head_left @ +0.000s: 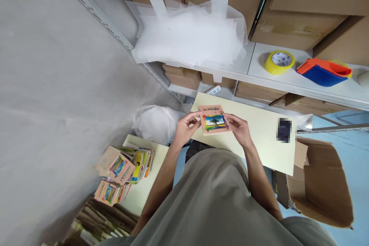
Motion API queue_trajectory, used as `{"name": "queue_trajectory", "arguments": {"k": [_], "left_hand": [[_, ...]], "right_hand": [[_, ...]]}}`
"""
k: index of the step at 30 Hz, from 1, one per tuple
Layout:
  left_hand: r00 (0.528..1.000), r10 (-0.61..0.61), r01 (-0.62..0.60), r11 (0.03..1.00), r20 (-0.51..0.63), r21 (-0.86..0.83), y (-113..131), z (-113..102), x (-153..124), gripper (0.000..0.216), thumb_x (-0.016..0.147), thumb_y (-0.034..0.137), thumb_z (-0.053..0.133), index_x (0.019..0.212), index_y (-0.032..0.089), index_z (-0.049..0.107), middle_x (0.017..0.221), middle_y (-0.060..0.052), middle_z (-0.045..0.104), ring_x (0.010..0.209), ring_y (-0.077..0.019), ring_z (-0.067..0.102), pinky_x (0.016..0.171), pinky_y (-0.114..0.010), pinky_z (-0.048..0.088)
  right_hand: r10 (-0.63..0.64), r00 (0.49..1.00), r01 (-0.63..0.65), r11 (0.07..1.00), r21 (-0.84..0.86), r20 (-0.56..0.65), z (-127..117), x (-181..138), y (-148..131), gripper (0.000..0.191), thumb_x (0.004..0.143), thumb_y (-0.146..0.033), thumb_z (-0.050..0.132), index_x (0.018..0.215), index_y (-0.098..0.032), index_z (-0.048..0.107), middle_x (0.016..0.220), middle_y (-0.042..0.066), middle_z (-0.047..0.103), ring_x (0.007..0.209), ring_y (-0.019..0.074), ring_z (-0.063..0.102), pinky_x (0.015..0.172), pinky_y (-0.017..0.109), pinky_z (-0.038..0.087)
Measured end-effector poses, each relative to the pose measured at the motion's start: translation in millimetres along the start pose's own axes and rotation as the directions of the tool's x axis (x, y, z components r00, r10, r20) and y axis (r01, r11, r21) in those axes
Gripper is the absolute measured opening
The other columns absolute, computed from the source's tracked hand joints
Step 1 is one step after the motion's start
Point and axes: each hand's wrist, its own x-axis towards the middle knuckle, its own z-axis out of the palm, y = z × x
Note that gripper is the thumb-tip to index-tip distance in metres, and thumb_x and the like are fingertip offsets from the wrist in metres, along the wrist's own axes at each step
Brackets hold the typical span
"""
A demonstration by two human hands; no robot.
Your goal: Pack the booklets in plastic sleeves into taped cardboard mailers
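A pink book [215, 121] with a tree picture on its cover is held between my two hands, over the pale yellow table [259, 134]. My left hand [186, 126] pinches its left edge between thumb and fingers. On the opposite edge, my right hand [238, 127] grips the book the same way. The cover faces up toward me. Off to the left, a stack of books [138, 165] lies on a second pale surface [152, 184], with similar pink books [117, 165] on top.
A shelf [259, 59] ahead bears plastic bags [190, 34], a yellow tape roll [279, 62] and an orange-blue tape dispenser [324, 72]. Cardboard boxes [305, 23] stand behind. An open carton [325, 184] is at right, a white plastic bag [157, 123] at left. A blurred dark object [284, 130] lies on the table.
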Motion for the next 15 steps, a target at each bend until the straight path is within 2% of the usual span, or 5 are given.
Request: {"name": "queue_trajectory", "arguments": {"k": [2, 4, 7, 10, 15], "left_hand": [[1.0, -0.025, 0.025, 1.0, -0.013, -0.016, 4.1, 3.5, -1.1, 0.05, 0.08, 0.059, 0.098, 0.11, 0.02, 0.086, 0.091, -0.003, 0.081, 0.07, -0.0123, 0.067, 0.067, -0.025, 0.056], [0.996, -0.079, 0.078, 0.997, -0.036, -0.025, 8.8, 8.0, -2.4, 0.054, 0.08, 0.068, 0.096, 0.101, 0.019, 0.083, 0.079, -0.003, 0.078, 0.067, -0.0144, 0.069, 0.063, -0.026, 0.056], [0.987, -0.15, 0.15, 0.989, -0.048, -0.005, 14.3, 12.5, -3.5, 0.06, 0.085, 0.078, 0.089, 0.09, 0.019, 0.079, 0.061, 0.002, 0.068, 0.05, -0.0122, 0.061, 0.049, -0.025, 0.048], [0.987, -0.157, 0.158, 0.987, -0.036, 0.018, 15.3, 12.4, -3.2, 0.061, 0.086, 0.08, 0.087, 0.086, 0.02, 0.076, 0.055, 0.004, 0.062, 0.042, -0.0098, 0.052, 0.044, -0.024, 0.042], [0.992, -0.118, 0.12, 0.992, -0.049, 0.04, 8.3, 9.7, -2.6, 0.06, 0.089, 0.08, 0.084, 0.092, 0.021, 0.076, 0.061, 0.002, 0.068, 0.051, -0.0123, 0.06, 0.051, -0.025, 0.048]], "right_hand": [[0.022, 1.0, -0.022, 1.0, -0.013, -0.009, 1.5, -0.5, -3.5, 0.042, 0.083, -0.06, 0.098, 0.109, -0.028, 0.091, 0.113, 0.007, 0.089, 0.092, 0.0244, 0.08, 0.09, 0.04, 0.067], [0.057, 0.998, -0.058, 0.997, -0.056, -0.02, 5.8, -2.0, -8.5, 0.04, 0.087, -0.065, 0.094, 0.091, -0.026, 0.088, 0.088, 0.005, 0.086, 0.078, 0.0223, 0.077, 0.077, 0.037, 0.064], [0.119, 0.992, -0.123, 0.989, -0.084, -0.048, 14.8, -4.8, -15.2, 0.053, 0.094, -0.07, 0.086, 0.071, -0.024, 0.078, 0.064, 0.003, 0.075, 0.062, 0.0189, 0.068, 0.059, 0.032, 0.051], [0.145, 0.987, -0.149, 0.987, -0.066, -0.072, 21.7, -6.3, -16.8, 0.056, 0.092, -0.074, 0.086, 0.068, -0.024, 0.075, 0.061, 0.003, 0.073, 0.057, 0.0179, 0.064, 0.052, 0.032, 0.043], [0.162, 0.985, -0.164, 0.986, -0.039, -0.054, 22.9, -7.1, -11.6, 0.056, 0.092, -0.076, 0.085, 0.074, -0.024, 0.078, 0.068, 0.005, 0.077, 0.057, 0.0178, 0.066, 0.051, 0.032, 0.042]]}}
